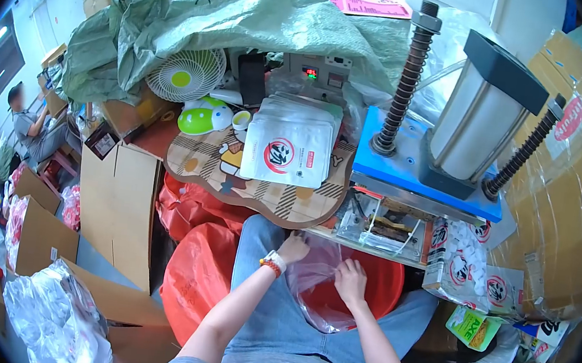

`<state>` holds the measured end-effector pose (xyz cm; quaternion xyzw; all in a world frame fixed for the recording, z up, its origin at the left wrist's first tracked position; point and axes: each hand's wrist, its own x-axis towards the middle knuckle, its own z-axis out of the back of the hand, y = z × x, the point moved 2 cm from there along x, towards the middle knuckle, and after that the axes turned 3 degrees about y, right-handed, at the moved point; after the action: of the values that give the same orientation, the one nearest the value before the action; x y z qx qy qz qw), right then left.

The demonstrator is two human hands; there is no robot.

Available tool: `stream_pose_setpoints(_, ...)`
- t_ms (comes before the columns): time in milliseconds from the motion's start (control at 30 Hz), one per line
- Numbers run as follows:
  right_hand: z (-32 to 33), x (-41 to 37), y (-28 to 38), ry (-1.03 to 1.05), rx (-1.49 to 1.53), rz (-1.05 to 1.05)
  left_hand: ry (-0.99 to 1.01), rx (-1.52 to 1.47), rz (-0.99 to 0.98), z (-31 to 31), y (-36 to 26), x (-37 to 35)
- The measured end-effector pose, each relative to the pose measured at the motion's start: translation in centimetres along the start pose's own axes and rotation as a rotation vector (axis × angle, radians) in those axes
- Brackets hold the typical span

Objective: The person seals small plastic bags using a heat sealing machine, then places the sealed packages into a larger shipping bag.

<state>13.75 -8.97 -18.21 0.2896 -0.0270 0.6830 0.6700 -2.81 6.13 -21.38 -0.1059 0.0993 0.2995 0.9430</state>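
A clear plastic bag (314, 269) lies over the left side of a red basin (388, 287) between my knees. At the bag's upper left, my left hand (293, 248), with a beaded bracelet at the wrist, has its fingers closed at the table edge; what they grip is too small to tell. My right hand (351, 281) is closed on the bag's right side, above the basin. Beyond my hands, a stack of white printed pouches (287, 146) rests on a patterned board (313, 209).
A press (428, 157) with a blue plate and two spring posts stands at the right. Red bags (199, 278) lie left of my leg, near cardboard boxes (118, 206). A green fan (183, 78) stands behind the board. Another person (31, 127) sits far left.
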Motion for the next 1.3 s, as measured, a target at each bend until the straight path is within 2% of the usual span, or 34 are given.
stream_pose_setpoints(33, 0.0, -0.8, -1.0, 0.027, -0.037, -0.037, 0.091, 0.11, 0.035, -0.2, -0.2, 0.4)
stream_pose_setpoints(67, 0.1, -1.6, -2.0, 0.12, -0.088, -0.078, 0.088, 0.109, 0.045, -0.7, 0.0, 0.3)
stream_pose_setpoints(133, 0.8, -3.0, -2.8, 0.17, -0.082, -0.116, -0.033, -0.717, 0.323, -2.6, 1.0, 0.1)
stream_pose_setpoints(167, 1.2, -3.6, -3.1, 0.22, -0.079, -0.166, -0.035, -0.716, 0.328, -2.7, 1.0, 0.3)
stream_pose_setpoints(200, 2.7, -2.9, -1.2, 0.218, -0.008, -0.094, -0.008, -0.774, 0.326, -1.5, 0.4, 0.1)
stream_pose_setpoints(233, 3.7, -1.6, 1.0, 0.251, -0.001, 0.084, 0.023, -0.833, 0.323, -0.9, -0.1, 0.0)
stream_pose_setpoints(267, 4.2, -0.8, 3.0, 0.282, 0.008, 0.26, 0.025, -0.83, 0.324, -2.6, 0.4, 0.6)
stream_pose_setpoints(300, 3.9, -1.0, 4.4, 0.325, -0.043, 0.431, -0.016, -0.972, 0.352, -5.8, 1.7, 1.7)
stream_pose_setpoints(333, 2.5, -1.2, 5.1, 0.316, -0.01, 0.458, -0.063, -1.112, 0.378, -7.4, 2.5, 2.2)
stream_pose_setpoints(367, 0.6, -1.4, 5.1, 0.305, 0.02, 0.491, 0.007, -1.192, 0.407, -7.3, 2.6, 2.2)
stream_pose_setpoints(400, -2.0, -2.0, 4.1, 0.536, 0.078, 0.424, 0.071, -1.272, 0.436, -6.8, 2.6, 2.3)
stream_pose_setpoints(433, -2.4, -2.2, 4.2, 0.523, 0.152, 0.373, -0.113, -1.221, 0.322, -7.4, 2.7, 2.4)
stream_pose_setpoints(500, -3.1, -3.3, 4.5, 0.554, 0.33, 0.335, -0.103, -0.609, 0.483, -6.9, 1.3, 2.2)
stream_pose_setpoints(533, -3.1, -4.6, 5.3, 0.689, 0.359, 0.3, -0.06, -0.33, 0.387, -4.2, -0.5, 1.1)
stream_pose_setpoints(567, -2.3, -6.1, 6.2, 0.824, 0.384, 0.261, -0.066, -0.326, 0.387, -3.9, -0.5, 1.8)
stream_pose_setpoints(633, 0.1, -8.9, 6.9, 1.013, 0.191, 0.156, 0.128, -0.3, 0.552, -3.7, -0.2, 4.1)
stream_pose_setpoints(667, 0.6, -10.5, 6.0, 1.066, 0.162, 0.113, 0.121, -0.302, 0.547, -3.2, -0.2, 4.9)
stream_pose_setpoints(700, 1.3, -12.0, 4.1, 1.122, 0.131, 0.071, -0.218, -0.449, 0.424, -2.1, -0.4, 5.7)
stream_pose_setpoints(733, 1.8, -13.3, 2.0, 1.142, 0.038, 0.038, -0.351, -0.512, 0.329, -1.4, -0.1, 6.5)
stream_pose_setpoints(767, 2.3, -14.0, -0.2, 1.16, -0.052, 0.004, -0.378, -0.558, 0.28, -0.7, 0.1, 7.4)
stream_pose_setpoints(833, 4.7, -13.7, -4.3, 1.262, -0.093, -0.241, -0.379, -0.613, 0.235, 0.3, 0.7, 8.3)
stream_pose_setpoints(900, 3.3, -15.4, -13.3, 1.246, -0.094, -0.354, -0.364, -0.645, 0.209, 0.7, 1.1, 9.0)
stream_pose_setpoints(933, 4.9, -13.8, -15.7, 1.264, -0.081, -0.445, -0.361, -0.657, 0.203, 0.7, 1.3, 9.1)
stream_pose_setpoints(1000, 7.8, -10.8, -18.6, 1.268, -0.076, -0.57, -0.348, -0.666, 0.204, 0.4, 1.7, 9.0)
stream_pose_setpoints(1133, 10.3, -6.5, -23.4, 1.113, -0.148, -0.679, -0.299, -0.644, 0.231, -0.8, 2.2, 8.2)
stream_pose_setpoints(1300, 8.1, -4.0, -25.8, 0.928, -0.161, -0.733, -0.263, -0.603, 0.268, -2.4, 2.1, 7.2)
